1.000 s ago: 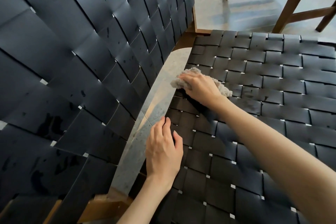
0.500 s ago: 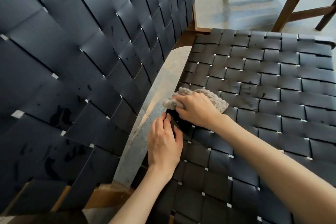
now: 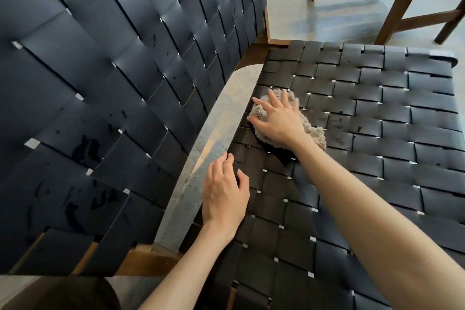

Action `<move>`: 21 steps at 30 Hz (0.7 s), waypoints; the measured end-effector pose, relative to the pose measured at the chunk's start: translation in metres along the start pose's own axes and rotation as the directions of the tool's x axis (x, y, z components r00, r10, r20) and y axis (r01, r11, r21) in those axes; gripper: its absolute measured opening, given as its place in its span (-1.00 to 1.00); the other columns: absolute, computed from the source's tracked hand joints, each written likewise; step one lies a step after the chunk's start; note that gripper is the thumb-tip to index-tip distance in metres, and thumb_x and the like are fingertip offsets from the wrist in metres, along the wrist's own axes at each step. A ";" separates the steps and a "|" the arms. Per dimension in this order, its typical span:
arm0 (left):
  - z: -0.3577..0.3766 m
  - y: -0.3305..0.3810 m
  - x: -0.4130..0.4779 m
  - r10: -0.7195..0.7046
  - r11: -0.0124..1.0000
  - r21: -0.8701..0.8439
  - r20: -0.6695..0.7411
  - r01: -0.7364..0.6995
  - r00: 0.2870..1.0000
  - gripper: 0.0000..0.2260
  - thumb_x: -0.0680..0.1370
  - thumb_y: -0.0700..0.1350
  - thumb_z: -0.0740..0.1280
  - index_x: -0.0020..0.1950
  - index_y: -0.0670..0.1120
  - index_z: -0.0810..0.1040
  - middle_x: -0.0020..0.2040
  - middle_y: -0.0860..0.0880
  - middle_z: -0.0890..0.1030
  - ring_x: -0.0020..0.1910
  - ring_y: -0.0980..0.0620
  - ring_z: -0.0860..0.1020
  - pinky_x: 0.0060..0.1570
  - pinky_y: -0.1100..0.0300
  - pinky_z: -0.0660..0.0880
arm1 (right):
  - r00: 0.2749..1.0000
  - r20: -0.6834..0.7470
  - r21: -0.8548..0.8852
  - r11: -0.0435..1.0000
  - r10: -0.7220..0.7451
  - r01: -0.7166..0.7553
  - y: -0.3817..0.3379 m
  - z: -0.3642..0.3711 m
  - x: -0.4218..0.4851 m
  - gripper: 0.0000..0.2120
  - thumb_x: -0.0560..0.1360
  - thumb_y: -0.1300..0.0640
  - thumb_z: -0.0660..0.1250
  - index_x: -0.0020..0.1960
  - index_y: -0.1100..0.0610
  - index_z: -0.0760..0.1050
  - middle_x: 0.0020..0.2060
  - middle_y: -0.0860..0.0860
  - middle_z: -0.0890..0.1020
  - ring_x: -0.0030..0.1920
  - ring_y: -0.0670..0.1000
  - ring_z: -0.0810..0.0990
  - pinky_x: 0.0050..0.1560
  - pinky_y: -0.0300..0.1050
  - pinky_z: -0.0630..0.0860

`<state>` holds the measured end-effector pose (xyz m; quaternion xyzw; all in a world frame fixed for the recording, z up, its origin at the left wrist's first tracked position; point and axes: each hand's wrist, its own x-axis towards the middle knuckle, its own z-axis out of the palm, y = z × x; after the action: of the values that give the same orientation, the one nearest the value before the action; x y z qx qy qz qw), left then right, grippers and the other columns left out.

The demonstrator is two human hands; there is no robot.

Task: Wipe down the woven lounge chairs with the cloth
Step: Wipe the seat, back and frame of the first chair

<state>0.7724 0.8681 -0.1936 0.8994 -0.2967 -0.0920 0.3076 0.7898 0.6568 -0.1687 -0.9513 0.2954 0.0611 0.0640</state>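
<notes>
concrete floor [image 3: 289,7], two woven chairs [image 3: 377,133]; right hand [image 3: 279,121] flat on one cloth [image 3: 314,133], left hand [image 3: 224,196] relaxed.

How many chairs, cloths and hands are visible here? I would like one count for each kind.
Chairs: 2 (near chair, far chair)
Cloth: 1
Hands: 2 (left hand, right hand)
Total: 5

The right hand [image 3: 279,121] lies palm down at mid-frame, fingers [image 3: 272,98] spread and straight, its bare forearm [image 3: 364,209] reaching in from lower right. The left hand [image 3: 225,194] rests palm down below it, fingers loosely bent.
</notes>
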 end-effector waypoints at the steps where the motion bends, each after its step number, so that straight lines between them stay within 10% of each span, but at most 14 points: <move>1: 0.000 0.001 0.000 -0.003 1.000 0.000 0.002 0.003 1.000 -0.60 0.62 -0.03 0.14 0.43 -0.14 0.37 0.39 -0.06 0.41 0.36 0.05 0.36 0.30 0.21 0.34 | 0.999 -0.027 0.020 0.999 -0.040 0.041 -0.002 0.000 0.001 -0.44 0.58 -0.26 0.04 0.53 -0.12 0.15 0.56 0.04 0.07 0.55 0.13 -0.10 0.51 0.20 -0.17; 8: 0.001 0.000 0.000 -0.006 0.999 0.031 0.011 0.006 1.000 -0.61 0.62 -0.04 0.15 0.42 -0.13 0.38 0.39 -0.06 0.41 0.35 0.05 0.37 0.26 0.22 0.36 | 0.987 -0.062 0.085 0.985 -0.149 0.154 0.010 -0.007 -0.031 -0.47 0.56 0.04 0.22 0.51 0.07 0.24 0.52 0.00 0.22 0.53 0.02 0.12 0.46 -0.06 0.14; 17: 0.004 0.001 0.001 0.000 0.994 0.112 0.026 -0.003 1.000 -0.58 0.63 -0.04 0.12 0.47 -0.13 0.33 0.42 -0.09 0.39 0.38 -0.01 0.33 0.32 0.12 0.34 | 0.952 -0.165 -0.014 0.964 0.259 -0.265 0.120 -0.028 -0.086 -0.43 0.55 0.16 0.17 0.52 0.23 0.13 0.54 0.18 0.08 0.55 0.11 0.00 0.53 0.04 -0.06; 21: 0.005 0.004 0.000 0.008 0.990 0.140 0.044 -0.014 0.999 -0.57 0.64 -0.05 0.10 0.50 -0.13 0.27 0.45 -0.10 0.35 0.41 -0.03 0.30 0.33 0.09 0.34 | 0.931 -0.221 0.067 0.957 0.290 -0.282 0.089 -0.019 -0.077 -0.56 0.50 0.21 0.14 0.36 0.30 0.30 0.38 0.29 0.32 0.44 0.25 0.21 0.48 0.06 0.07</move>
<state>0.7690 0.8630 -0.1952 0.9149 -0.3140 -0.0884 0.2379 0.6771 0.6235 -0.1462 -0.8976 0.4370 -0.0449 0.0363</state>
